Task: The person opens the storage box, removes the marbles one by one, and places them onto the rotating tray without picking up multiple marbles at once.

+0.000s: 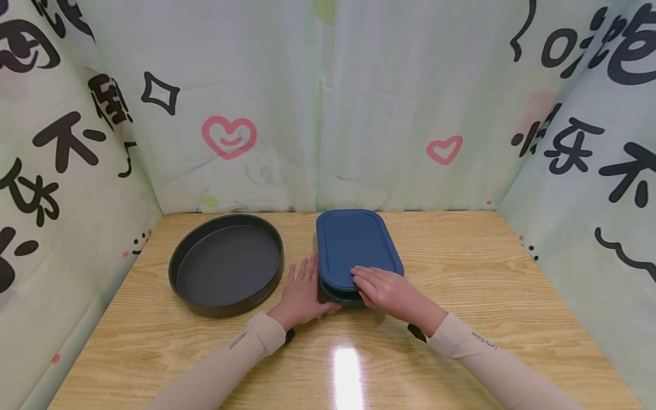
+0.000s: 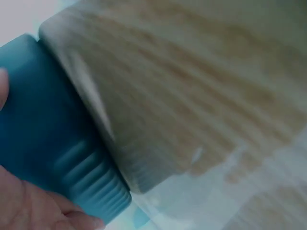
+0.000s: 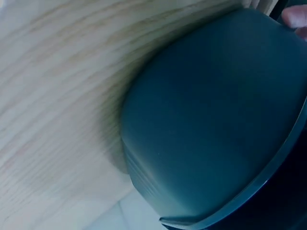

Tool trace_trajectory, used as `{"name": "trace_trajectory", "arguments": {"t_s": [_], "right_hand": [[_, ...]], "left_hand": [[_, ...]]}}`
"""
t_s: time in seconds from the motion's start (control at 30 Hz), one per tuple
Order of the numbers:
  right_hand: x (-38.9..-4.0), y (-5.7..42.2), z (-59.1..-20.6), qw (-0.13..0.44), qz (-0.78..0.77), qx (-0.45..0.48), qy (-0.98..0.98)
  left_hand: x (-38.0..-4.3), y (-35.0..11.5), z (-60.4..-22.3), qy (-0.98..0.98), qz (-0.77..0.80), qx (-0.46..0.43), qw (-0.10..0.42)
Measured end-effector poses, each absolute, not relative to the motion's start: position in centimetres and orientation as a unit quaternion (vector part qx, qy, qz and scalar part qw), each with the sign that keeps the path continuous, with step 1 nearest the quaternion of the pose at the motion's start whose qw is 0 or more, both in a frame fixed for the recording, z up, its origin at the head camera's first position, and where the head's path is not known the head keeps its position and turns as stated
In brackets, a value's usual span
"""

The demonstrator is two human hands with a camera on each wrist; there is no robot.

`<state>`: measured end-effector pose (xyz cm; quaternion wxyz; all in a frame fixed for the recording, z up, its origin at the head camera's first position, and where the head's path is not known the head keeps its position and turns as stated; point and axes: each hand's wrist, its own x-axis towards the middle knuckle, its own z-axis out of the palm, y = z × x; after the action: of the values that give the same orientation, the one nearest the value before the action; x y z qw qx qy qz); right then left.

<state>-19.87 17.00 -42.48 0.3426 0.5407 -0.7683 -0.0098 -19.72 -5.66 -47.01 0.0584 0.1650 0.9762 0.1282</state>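
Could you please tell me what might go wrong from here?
The blue lid looks raised off the container at its near end, where the right hand holds it, so it might slip askew. The left hand lies between the container and the dark pan, so a sideways move could knock the pan.

At left, the left hand (image 2: 29,206) touches a teal container (image 2: 43,120), its wall ribbed near one corner. Blurred wood grain streaks the tabletop (image 2: 216,86) just beside it.

Rm R of lidded box (image 1: 357,245), pan (image 1: 228,265) obst. L
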Motion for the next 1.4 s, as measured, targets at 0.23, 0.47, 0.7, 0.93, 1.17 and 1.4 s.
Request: {"name": "trace_trajectory", "arguments": {"t_s": [0.23, 0.47, 0.7, 0.93, 1.17, 1.4], "right_hand": [[-19.9, 17.0, -42.2, 0.355, -0.026, 0.527, -0.772], [-19.3, 17.1, -42.0, 0.338, -0.023, 0.52, -0.784], [-19.8, 16.9, -41.1, 0.37, 0.038, 0.511, -0.775], [-21.4, 17.9, -38.7, 0.434, 0.078, 0.473, -0.763], [-23.2, 20.6, -35.8, 0.465, 0.143, 0.366, -0.793], [-25.1, 24.9, -33.8, 0.489, 0.312, 0.165, -0.798]], "left_hand": [[-19.5, -6.5, -45.8, 0.969, 0.16, 0.179, 0.06], [-19.7, -6.1, -44.8, 0.969, 0.182, 0.166, 0.035], [-19.9, -5.5, -45.2, 0.976, 0.136, 0.167, 0.02], [-19.8, -5.1, -45.3, 0.978, 0.11, 0.175, 0.005], [-19.8, -5.0, -45.7, 0.977, 0.112, 0.179, -0.003], [-19.7, -5.1, -45.7, 0.976, 0.129, 0.178, 0.003]]}}
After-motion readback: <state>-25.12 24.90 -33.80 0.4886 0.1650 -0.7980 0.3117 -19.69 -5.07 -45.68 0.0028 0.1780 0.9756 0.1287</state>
